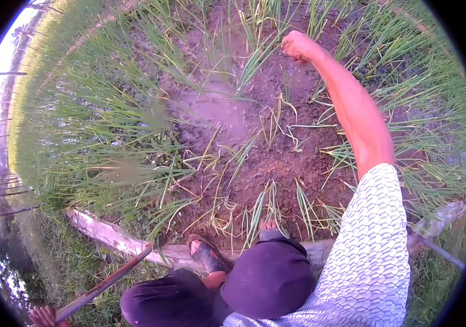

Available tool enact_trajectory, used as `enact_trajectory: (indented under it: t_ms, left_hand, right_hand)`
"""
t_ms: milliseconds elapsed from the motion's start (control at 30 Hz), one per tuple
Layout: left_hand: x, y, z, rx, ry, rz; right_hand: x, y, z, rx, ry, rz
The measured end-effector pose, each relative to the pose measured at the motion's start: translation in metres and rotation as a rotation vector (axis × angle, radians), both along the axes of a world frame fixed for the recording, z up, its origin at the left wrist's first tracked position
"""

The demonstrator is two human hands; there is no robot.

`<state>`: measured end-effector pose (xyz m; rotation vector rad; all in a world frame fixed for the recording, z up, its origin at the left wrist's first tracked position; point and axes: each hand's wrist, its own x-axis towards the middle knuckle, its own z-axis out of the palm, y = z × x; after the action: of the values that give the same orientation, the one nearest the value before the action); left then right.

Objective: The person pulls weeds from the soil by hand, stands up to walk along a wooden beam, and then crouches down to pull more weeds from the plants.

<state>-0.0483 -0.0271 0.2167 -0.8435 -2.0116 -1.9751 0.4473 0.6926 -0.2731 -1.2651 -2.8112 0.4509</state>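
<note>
My right hand (298, 46) reaches out over the wet, muddy soil at the top of the view. Its fingers are curled closed beside the long green leaves of an onion-like plant (254, 65); whatever is between them is hidden. At the lower left edge, my left hand (42, 315) has its fingers wrapped round a brown wooden pole (105, 283). That pole slants up and to the right, and its upper end lies near the bed's edge. Part of my left hand is cut off by the frame.
A pale log or plank (113, 234) borders the bed. My sandalled foot (206, 256) is at this border, below my dark-clad knees (268, 280). Dense green leaves (102, 117) surround the mud (211, 109). Another pole (440, 252) slants at the lower right.
</note>
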Motion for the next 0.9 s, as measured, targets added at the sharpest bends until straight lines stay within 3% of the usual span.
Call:
enact_trajectory:
  t_ms: [100,167,267,467,667,767,900]
  left_hand:
    - [-0.004,-0.001,0.001,0.006,-0.076,0.108]
    - [-0.009,-0.001,0.005,0.000,-0.106,0.146]
    - [-0.015,0.001,0.012,-0.012,-0.131,0.179]
    - [-0.016,0.004,0.018,-0.035,-0.173,0.196]
    - [-0.005,-0.003,0.018,-0.028,-0.190,0.196]
    - [-0.004,-0.004,0.018,-0.027,-0.201,0.202]
    - [-0.003,-0.006,0.020,-0.027,-0.206,0.212]
  right_hand:
    - [-0.002,0.014,-0.036,-0.142,0.048,-0.165]
    - [0.009,-0.011,-0.044,-0.194,0.243,-0.467]
    - [0.014,-0.027,-0.060,-0.075,0.150,-0.506]
    - [-0.003,-0.027,-0.104,0.037,0.463,-0.580]
    - [-0.022,-0.025,-0.097,0.019,0.335,-0.684]
    - [-0.029,-0.020,-0.102,0.115,0.336,-0.637]
    - [-0.046,-0.012,-0.096,0.031,0.418,-0.695]
